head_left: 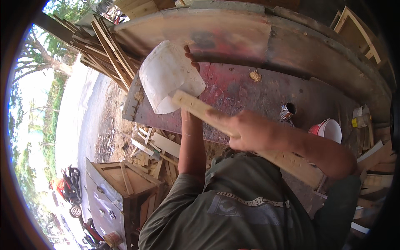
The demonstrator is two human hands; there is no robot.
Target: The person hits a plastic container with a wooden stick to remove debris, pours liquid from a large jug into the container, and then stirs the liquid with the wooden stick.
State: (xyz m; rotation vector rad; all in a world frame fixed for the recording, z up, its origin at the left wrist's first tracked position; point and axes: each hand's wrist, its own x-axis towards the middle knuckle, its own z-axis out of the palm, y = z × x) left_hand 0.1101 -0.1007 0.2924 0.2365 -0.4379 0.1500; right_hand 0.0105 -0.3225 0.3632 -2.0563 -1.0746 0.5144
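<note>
Outdoor red workbench (pixel 250 89); our right hand (pixel 250 131) is gripping a plank (pixel 196 107), our left hand (pixel 191 56), at eleven o'clock, tilting a white bucket (pixel 166 79) onto its tip; coating barely begun.

On the counter (pixel 250 89), the bucket (pixel 168 81) sits at the left with the plank (pixel 200 110) running from it rightward, the can (pixel 287 112) and tub (pixel 329 129) well to its right, scrap wood (pixel 154 150) below the counter's left end, and stacked slats (pixel 108 50) behind.
</note>
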